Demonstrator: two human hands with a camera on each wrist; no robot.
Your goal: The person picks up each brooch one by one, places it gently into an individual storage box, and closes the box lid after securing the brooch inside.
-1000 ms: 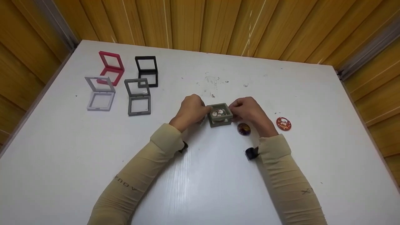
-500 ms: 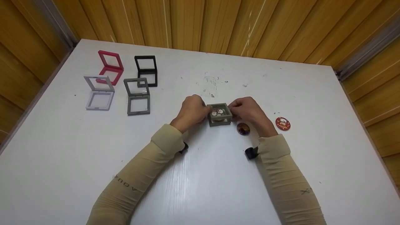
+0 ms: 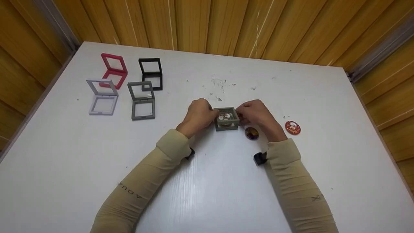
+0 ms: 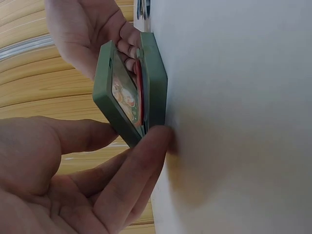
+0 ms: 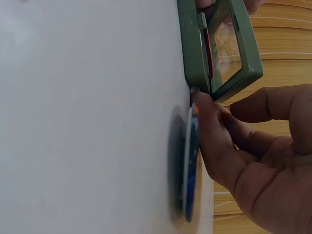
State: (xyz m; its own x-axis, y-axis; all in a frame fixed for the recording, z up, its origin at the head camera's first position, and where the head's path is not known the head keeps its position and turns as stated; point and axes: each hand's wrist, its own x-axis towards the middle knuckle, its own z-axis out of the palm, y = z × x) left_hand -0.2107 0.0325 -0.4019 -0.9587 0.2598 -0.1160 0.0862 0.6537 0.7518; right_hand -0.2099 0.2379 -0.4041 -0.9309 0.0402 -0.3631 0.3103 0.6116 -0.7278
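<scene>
A green hinged display frame (image 3: 228, 122) with clear windows stands on the table between both hands, its lid tilted partway up from the base. A red-edged round badge (image 4: 140, 92) lies inside, its white figures showing through the window. My left hand (image 3: 199, 115) pinches the left side, thumb on the lid and fingertips low at the base. At the right side, my right hand (image 3: 257, 113) holds the frame with curled fingers, a fingertip right at the base's corner. A dark, glossy round badge (image 5: 191, 165) lies just below the right hand.
A red badge (image 3: 293, 127) with a white figure lies to the right. Similar frames stand opened at the back left: red (image 3: 123, 61), black (image 3: 150, 60), white (image 3: 102, 113) and grey-green (image 3: 143, 117). Behind the white table (image 3: 207, 194) rises a yellow slatted wall (image 3: 194, 26).
The green frame has turned slightly, its lid now lining up more squarely over the base. Both hands stay at its sides, and the loose badges have not moved.
</scene>
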